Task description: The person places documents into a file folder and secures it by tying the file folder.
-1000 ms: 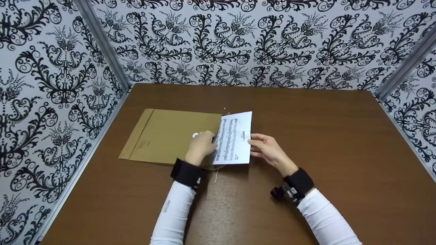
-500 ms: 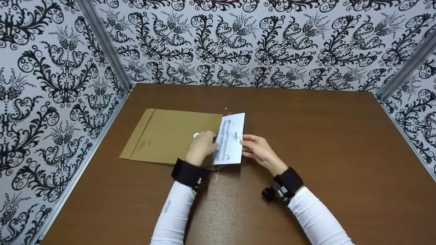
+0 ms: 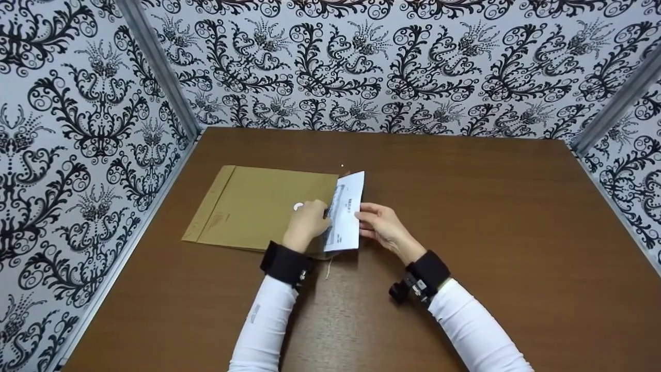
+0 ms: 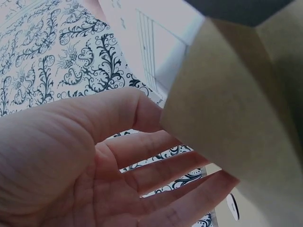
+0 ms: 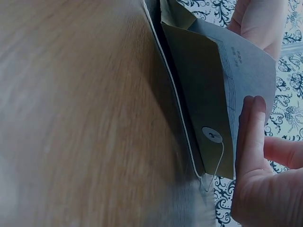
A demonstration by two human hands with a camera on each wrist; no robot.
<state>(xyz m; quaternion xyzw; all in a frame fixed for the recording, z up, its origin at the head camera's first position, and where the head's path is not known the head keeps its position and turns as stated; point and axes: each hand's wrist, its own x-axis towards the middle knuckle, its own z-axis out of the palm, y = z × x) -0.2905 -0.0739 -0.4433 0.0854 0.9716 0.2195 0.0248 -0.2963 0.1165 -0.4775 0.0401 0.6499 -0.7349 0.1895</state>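
A brown paper envelope [image 3: 258, 206] lies flat left of centre, its mouth facing right. Sheets of printed music [image 3: 347, 219] stick out of that mouth, the rest hidden inside. My left hand [image 3: 307, 223] pinches the upper layer at the mouth; in the left wrist view the thumb presses the envelope's edge [image 4: 213, 94] against the fingers. My right hand [image 3: 384, 227] holds the sheets by their outer right edge, thumb on top and fingers beneath. The right wrist view shows the envelope's flap with a white button [image 5: 212, 134] and a string [image 5: 218, 163] below the music.
The brown wooden table [image 3: 490, 206] extends to the right and in front of the envelope. Patterned wall panels [image 3: 361, 62] border it at the back and sides, with grey posts [image 3: 160, 67] in the corners. A loose string end [image 3: 328, 268] hangs off the envelope's near side.
My right hand has moved left, sliding the music sheets further into the envelope, so less of them shows. My left hand keeps its hold on the envelope's mouth.
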